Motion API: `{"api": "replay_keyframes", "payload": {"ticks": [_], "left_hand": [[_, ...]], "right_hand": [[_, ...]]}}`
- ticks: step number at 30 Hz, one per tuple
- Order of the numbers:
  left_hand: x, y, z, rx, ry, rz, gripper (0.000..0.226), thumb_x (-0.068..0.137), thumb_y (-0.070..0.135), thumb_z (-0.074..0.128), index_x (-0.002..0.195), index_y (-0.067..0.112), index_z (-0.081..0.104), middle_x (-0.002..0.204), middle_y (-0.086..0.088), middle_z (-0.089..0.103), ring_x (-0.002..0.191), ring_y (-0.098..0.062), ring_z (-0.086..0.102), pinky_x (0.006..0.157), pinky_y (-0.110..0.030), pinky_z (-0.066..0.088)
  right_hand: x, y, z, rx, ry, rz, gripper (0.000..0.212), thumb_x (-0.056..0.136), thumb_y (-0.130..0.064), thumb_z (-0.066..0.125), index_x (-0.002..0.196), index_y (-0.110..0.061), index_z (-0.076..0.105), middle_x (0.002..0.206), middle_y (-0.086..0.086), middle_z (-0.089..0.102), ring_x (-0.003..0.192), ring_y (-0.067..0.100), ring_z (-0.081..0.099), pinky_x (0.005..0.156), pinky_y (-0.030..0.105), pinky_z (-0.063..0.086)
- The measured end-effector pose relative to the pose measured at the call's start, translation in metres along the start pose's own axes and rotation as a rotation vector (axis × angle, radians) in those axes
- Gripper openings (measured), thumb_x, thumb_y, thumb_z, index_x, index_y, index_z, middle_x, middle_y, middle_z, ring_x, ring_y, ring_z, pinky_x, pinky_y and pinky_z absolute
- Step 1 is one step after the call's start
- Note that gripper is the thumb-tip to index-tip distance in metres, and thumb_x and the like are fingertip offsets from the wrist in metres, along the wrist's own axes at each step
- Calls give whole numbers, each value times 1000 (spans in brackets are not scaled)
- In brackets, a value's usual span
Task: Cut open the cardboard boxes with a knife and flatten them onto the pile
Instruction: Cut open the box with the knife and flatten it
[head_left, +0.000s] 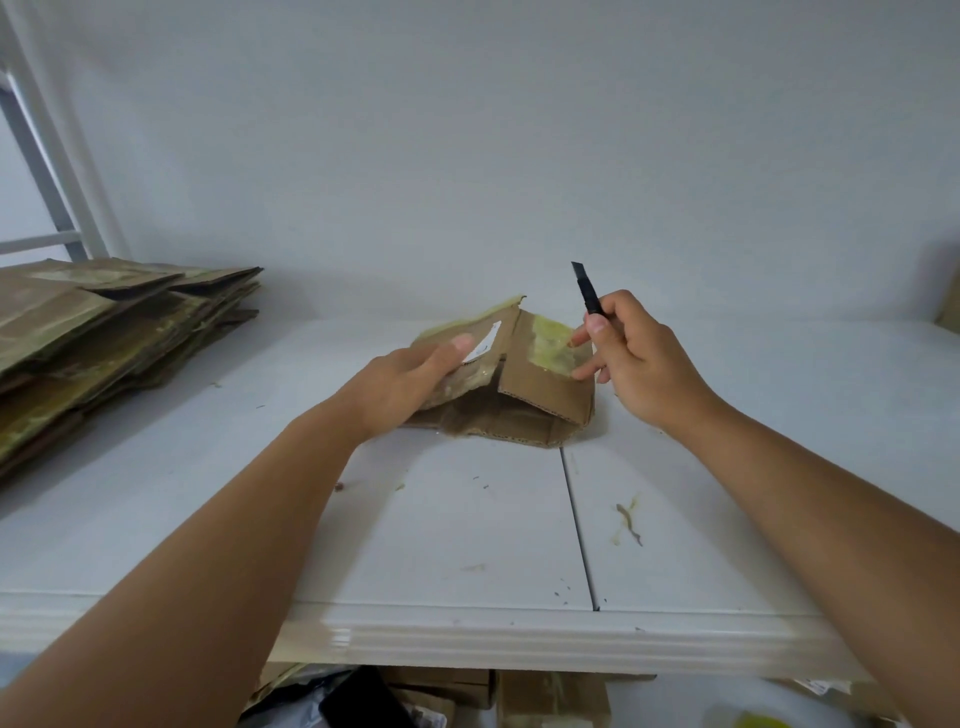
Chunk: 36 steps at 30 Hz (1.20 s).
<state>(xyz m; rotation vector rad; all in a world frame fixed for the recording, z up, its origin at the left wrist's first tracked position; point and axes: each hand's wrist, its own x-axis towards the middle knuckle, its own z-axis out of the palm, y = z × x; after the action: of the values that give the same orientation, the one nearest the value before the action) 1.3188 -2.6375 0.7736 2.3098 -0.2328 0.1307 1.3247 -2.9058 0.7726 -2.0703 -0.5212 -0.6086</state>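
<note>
Cardboard shapes at 6 o'clock, under the tabletop (467, 530) edge, are cut off by the frame and blurred; a black thing and a yellow-green blob there cannot be identified. At 3 o'clock a brown edge (948, 306) is mostly out of view. The box (540, 395) lies near the middle of the white tabletop, partly collapsed, one taped flap raised; its far side is hidden behind that flap. The left hand (400, 384) rests on the box's left half, fingers fairly straight, thumb near a white label; the palm hides the cardboard beneath. The right hand (639, 364) grips a black knife (587, 291) between thumb and curled fingers, blade end pointing toward 12 o'clock, while two lower fingertips touch the yellowish tape. At 9 o'clock sits the pile (104, 332) of flattened cardboard, cut off at the left.
</note>
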Motion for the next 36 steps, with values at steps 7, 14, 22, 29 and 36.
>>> {"api": "replay_keyframes", "payload": {"ticks": [7,14,22,29,36], "left_hand": [[5,1,11,106,43,36,77,56,103,41,72,29,52,63,27,57,61,7,53,63,-28,36],[8,-1,10,-2,-45,56,38,70,74,56,94,44,55,106,12,65,96,-10,61,78,-30,47],[18,-3,3,81,95,141,44,96,6,43,122,30,68,138,8,56,131,-17,46,113,-36,35],[13,3,-10,432,187,-32,73,74,86,21,72,26,61,75,8,61,79,-20,57,66,-33,40],[16,3,-5,658,135,17,77,85,83,25,136,34,56,136,0,58,127,-25,49,99,-41,38]], "right_hand": [[5,10,-1,-184,4,73,20,106,-32,33,103,-15,44,109,13,68,82,28,62,72,42,49],[6,18,4,-344,-150,44,20,106,-32,31,94,-17,39,66,-1,45,60,20,42,53,34,29],[-1,2,3,-286,-154,-40,18,104,-37,32,97,-25,42,99,4,69,83,24,60,75,43,50],[-8,-10,8,63,-165,-43,16,105,-24,39,93,-16,48,88,0,66,87,8,67,83,31,58],[-8,-15,14,256,-263,30,18,105,-22,40,92,-18,51,85,-3,63,94,13,71,83,28,58]]}}
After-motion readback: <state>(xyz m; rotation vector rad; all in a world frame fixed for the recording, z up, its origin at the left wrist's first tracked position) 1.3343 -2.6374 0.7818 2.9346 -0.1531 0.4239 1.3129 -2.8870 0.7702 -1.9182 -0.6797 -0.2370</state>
